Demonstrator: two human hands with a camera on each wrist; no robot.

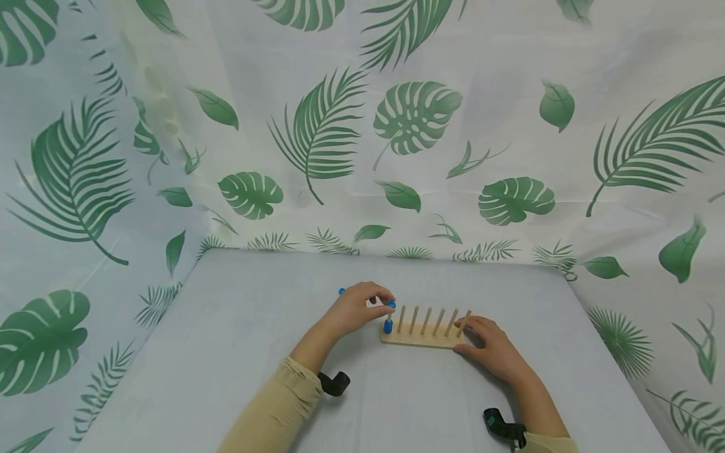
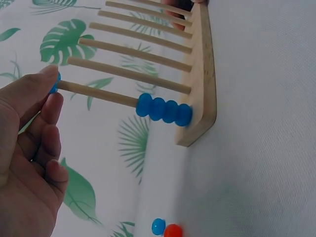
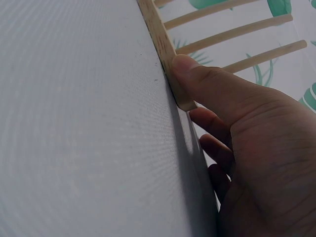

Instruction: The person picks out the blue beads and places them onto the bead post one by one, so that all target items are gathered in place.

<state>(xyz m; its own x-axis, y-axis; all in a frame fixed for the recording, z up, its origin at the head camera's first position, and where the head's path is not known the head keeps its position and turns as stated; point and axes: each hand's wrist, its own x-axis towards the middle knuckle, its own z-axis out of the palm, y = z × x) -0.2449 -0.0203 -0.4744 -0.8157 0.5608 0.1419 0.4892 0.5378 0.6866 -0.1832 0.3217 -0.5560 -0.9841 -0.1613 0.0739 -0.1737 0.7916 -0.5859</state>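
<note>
A wooden peg rack (image 1: 425, 338) with a row of upright pegs stands on the table. Blue beads (image 2: 164, 109) are stacked at the foot of its leftmost peg. At the top of that same peg, my left hand (image 1: 358, 308) pinches another blue bead (image 1: 391, 304) between thumb and forefinger. My right hand (image 1: 491, 347) grips the right end of the rack's base, its thumb on the near side in the right wrist view. The other pegs carry no beads.
Behind the left hand lies a loose blue bead (image 2: 158, 226), with an orange-red bead (image 2: 173, 231) beside it. A white cloth (image 1: 272, 296) covers the table. Leaf-printed sheeting (image 1: 419, 207) hangs at the back and sides.
</note>
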